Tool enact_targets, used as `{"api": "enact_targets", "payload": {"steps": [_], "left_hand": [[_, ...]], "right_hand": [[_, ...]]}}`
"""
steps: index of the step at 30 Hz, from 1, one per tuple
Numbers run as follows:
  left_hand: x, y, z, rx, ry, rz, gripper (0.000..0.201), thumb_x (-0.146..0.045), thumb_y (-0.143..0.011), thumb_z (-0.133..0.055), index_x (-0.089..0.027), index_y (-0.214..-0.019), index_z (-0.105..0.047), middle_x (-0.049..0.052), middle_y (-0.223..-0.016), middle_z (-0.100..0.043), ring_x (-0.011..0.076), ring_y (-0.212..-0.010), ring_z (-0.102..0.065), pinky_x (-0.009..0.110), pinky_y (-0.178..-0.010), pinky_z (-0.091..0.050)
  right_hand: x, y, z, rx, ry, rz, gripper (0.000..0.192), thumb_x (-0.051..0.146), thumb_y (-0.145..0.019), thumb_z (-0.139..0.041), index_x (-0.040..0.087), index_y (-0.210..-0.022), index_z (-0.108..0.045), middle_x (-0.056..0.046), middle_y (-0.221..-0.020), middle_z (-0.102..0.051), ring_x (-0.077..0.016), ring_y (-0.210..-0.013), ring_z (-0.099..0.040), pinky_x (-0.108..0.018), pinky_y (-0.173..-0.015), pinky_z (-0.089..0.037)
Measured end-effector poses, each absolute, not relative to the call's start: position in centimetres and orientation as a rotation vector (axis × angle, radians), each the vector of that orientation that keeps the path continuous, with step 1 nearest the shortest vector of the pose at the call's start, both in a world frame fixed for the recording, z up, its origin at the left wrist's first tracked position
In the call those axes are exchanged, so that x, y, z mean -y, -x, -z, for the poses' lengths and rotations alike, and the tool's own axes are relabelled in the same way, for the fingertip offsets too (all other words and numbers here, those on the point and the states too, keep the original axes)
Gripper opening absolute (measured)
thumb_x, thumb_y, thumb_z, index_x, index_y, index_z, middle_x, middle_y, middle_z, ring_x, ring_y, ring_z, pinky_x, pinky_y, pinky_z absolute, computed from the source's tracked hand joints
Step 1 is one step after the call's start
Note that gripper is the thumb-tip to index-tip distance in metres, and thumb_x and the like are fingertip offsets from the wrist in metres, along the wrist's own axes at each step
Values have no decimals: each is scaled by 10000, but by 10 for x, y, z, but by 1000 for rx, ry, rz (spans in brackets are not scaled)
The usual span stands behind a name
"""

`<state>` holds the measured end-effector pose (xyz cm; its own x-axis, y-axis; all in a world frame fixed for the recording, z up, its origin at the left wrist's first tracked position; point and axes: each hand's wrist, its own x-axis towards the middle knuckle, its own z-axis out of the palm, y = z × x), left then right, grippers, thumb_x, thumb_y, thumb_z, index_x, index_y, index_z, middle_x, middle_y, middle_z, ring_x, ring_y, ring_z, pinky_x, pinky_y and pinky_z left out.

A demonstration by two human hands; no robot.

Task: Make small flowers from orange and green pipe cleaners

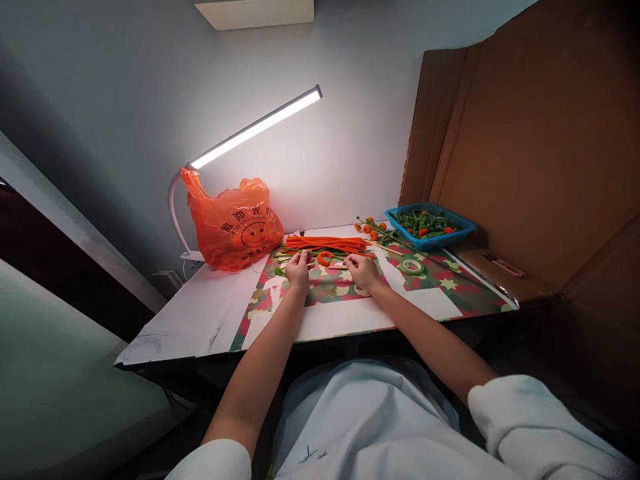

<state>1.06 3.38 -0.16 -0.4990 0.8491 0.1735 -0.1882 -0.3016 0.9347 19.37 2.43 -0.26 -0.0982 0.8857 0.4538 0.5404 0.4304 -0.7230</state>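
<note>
Over the table's middle, my left hand (299, 272) is closed, its thumb and fingers pinched together; what lies between them is too small to tell. My right hand (364, 273) is also closed in a pinch, a short way to the right. A curled orange fuzzy pipe cleaner (325, 258) shows between the two hands. Just below it, a thin pale stick (338, 267) reaches the right fingers; whether they grip it cannot be made out. Behind the hands lies a bundle of straight orange pipe cleaners (327, 243), with green stems partly hidden along its front.
An orange plastic bag (235, 227) stands at the back left beside a lit lamp (257, 128). Orange flowers on green stems (371, 229) lie near a blue basket (470, 230) of green and orange pieces. Green tape (411, 267) lies right of my hands; cardboard (525, 147) walls the right.
</note>
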Motion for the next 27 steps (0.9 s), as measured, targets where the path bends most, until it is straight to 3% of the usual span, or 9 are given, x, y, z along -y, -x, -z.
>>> {"api": "enact_targets", "payload": {"steps": [7,15,22,27], "left_hand": [[-36,2,2,-1272,-834,-1846,282,-440,-755,-643,-158,-754,-619,26,-698,-622,116,-611,-590,234,-537,-517],[-33,-3,-1,-1199,-829,-1668,290,-433,-726,-664,-165,-835,-655,72,-818,-681,148,-678,-648,234,-549,-518],[-25,1,-10,-988,-919,-1440,459,-596,-779,-553,-201,-975,-680,107,-1161,-669,226,-947,-672,299,-707,-562],[-20,-2,-11,-1088,-973,-1253,380,-458,-715,-721,-177,-966,-671,111,-1045,-694,211,-825,-690,283,-672,-554]], "right_hand": [[-24,-195,3,1756,1226,-479,260,340,-838,-436,221,-701,-623,25,-460,-509,-138,-417,-448,-248,-462,-270],[-24,-197,5,1709,1246,-523,262,347,-841,-422,224,-725,-622,24,-464,-514,-146,-391,-458,-262,-481,-295],[-28,-202,3,1679,1220,-432,269,349,-846,-423,220,-707,-614,-14,-583,-596,-179,-581,-543,-264,-549,-330],[-28,-206,0,1768,1199,-334,247,304,-869,-431,217,-758,-634,-21,-692,-657,-184,-679,-566,-274,-663,-351]]}}
